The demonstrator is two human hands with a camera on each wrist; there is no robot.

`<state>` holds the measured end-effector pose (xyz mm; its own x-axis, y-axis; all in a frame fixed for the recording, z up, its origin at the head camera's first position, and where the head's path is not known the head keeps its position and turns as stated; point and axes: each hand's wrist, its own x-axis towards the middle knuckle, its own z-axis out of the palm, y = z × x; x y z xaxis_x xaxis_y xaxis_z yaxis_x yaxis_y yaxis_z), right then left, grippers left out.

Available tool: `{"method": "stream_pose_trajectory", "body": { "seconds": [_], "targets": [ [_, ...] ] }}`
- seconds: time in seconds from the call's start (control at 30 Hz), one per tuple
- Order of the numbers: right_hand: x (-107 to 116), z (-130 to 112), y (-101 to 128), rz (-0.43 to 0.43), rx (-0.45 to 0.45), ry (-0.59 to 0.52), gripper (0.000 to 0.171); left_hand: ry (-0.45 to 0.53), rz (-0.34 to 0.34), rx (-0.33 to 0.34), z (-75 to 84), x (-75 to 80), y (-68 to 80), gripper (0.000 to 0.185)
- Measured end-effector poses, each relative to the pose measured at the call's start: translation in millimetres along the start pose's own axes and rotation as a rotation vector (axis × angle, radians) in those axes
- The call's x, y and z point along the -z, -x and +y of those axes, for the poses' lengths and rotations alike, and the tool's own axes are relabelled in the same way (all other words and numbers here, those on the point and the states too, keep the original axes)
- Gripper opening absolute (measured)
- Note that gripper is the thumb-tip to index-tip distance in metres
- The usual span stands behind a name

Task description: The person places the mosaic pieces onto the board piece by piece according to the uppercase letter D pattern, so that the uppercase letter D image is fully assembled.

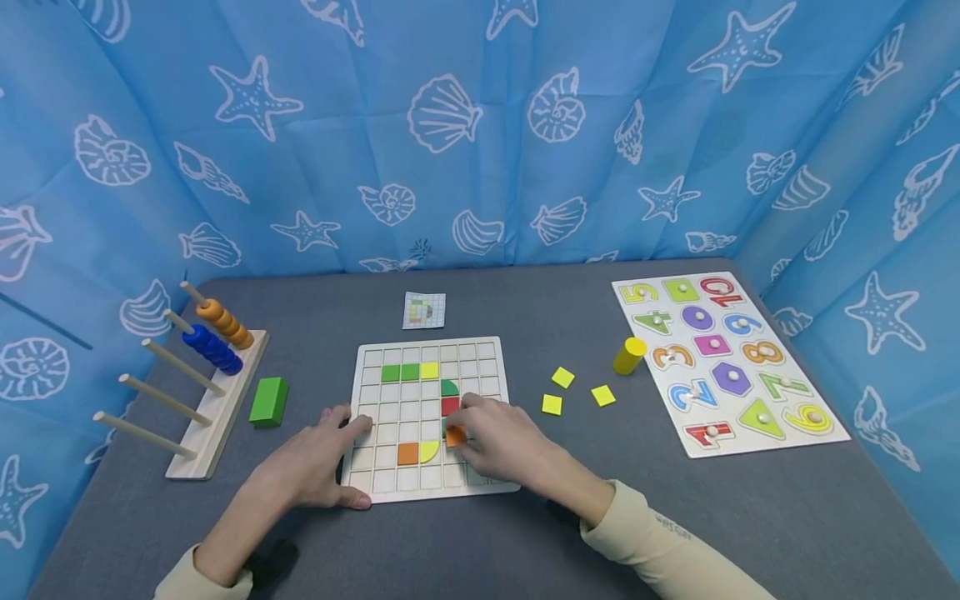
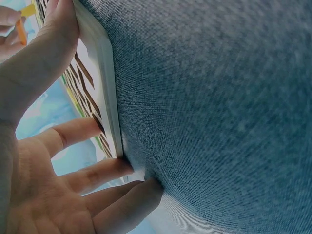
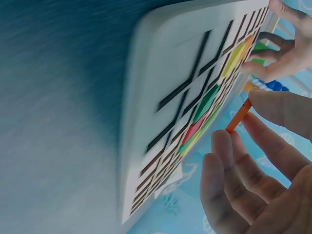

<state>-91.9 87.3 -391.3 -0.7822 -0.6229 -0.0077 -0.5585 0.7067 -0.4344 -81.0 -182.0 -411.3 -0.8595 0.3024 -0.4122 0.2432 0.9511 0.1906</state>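
A white grid board [image 1: 390, 483] lies on the grey table, holding green, yellow, red and orange tiles. My right hand [image 1: 498, 442] pinches an orange tile [image 1: 455, 435] just over the board, below the red tile [image 1: 450, 406]; in the right wrist view the orange tile [image 3: 238, 118] is held edge-on between thumb and fingers. My left hand [image 1: 322, 454] rests with straight fingers on the board's left edge, its fingers [image 2: 92, 173] spread against the board's edge [image 2: 105, 73].
Three loose yellow tiles [image 1: 562, 377] and a yellow cylinder [image 1: 628, 356] lie right of the board. A number-and-shape puzzle [image 1: 723, 362] sits far right. A green block [image 1: 268, 401] and a peg rack with beads [image 1: 198, 392] stand at left. A pattern card [image 1: 424, 310] lies behind the board.
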Motion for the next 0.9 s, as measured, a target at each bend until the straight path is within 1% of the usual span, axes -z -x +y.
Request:
{"method": "stream_pose_trajectory", "body": {
  "seconds": [0.17, 0.3, 0.43, 0.63, 0.77, 0.9],
  "targets": [
    [-5.6, -12.1, -10.8, -0.006, 0.049, 0.013, 0.018, -0.002, -0.004, -0.001, -0.5, 0.4, 0.1, 0.103],
    [-11.4, -22.1, -19.6, -0.029, 0.062, 0.022, 0.018, 0.005, 0.002, -0.014, -1.1, 0.5, 0.7, 0.103],
    [-18.7, -31.5, -28.5, -0.043, 0.082, 0.072, 0.018, 0.011, 0.008, -0.024, -1.6, 1.0, 1.3, 0.103],
    [-29.2, -43.1, -39.8, -0.040, 0.123, 0.128, 0.018, 0.024, 0.008, -0.032, -1.9, 2.0, 2.6, 0.104],
    [-35.0, -49.1, -44.7, -0.032, 0.129, 0.163, 0.016, 0.021, 0.005, -0.030, -1.7, 2.6, 2.4, 0.105],
    [-39.4, -52.8, -47.7, -0.025, 0.129, 0.172, 0.014, 0.018, 0.001, -0.022, -0.9, 3.2, 1.9, 0.105]
  ]
}}
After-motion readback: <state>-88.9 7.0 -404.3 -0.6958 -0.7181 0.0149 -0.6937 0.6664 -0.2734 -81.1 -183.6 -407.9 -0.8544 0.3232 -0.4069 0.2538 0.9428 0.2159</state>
